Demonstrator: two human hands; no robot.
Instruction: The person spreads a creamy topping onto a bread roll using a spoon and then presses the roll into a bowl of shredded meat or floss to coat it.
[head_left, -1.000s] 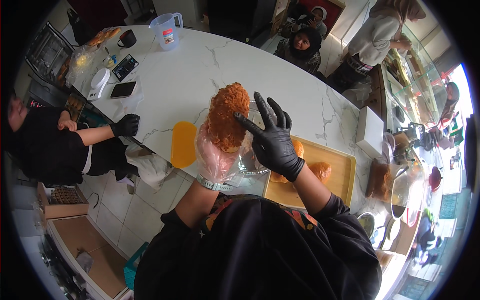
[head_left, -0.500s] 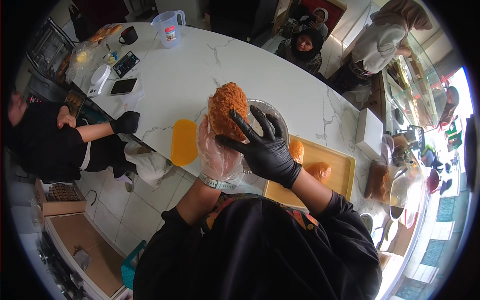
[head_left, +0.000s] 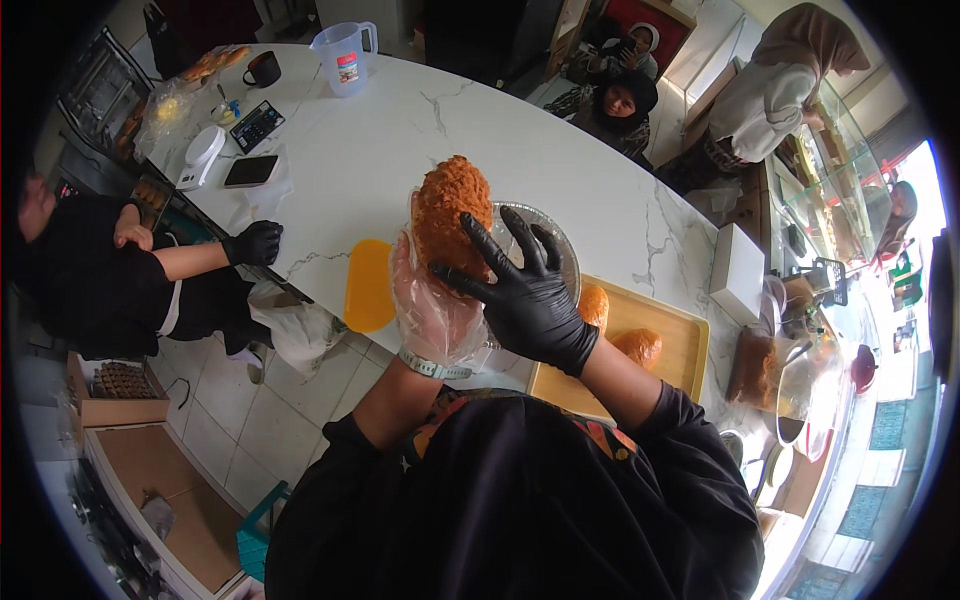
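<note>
My left hand [head_left: 432, 315], in a clear plastic glove, holds up a bread roll [head_left: 452, 205] thickly coated in orange-brown crumbly floss. The fingers of that hand are partly hidden behind the roll. Wearing a black glove, my right hand [head_left: 530, 300] has its fingers stretched apart; its index finger and thumb lie against the roll's right and lower side. Under the hands is a round foil-coloured bowl [head_left: 562, 240], mostly covered by them. To the right, two glossy bread rolls [head_left: 637, 347] lie on a wooden tray [head_left: 675, 335], one partly behind my right wrist.
A yellow plastic scraper [head_left: 368, 287] lies left of my hands. Farther off on the marble table [head_left: 400, 130] are a jug [head_left: 345, 65], a black mug [head_left: 262, 70], a calculator [head_left: 257, 127], a scale [head_left: 204, 150] and a phone [head_left: 251, 171]. A co-worker's black-gloved hand [head_left: 255, 243] rests at the left edge.
The coated roll has tilted and shifted slightly up and left in my left hand. My right hand's fingers stay spread against it, with only a small movement.
</note>
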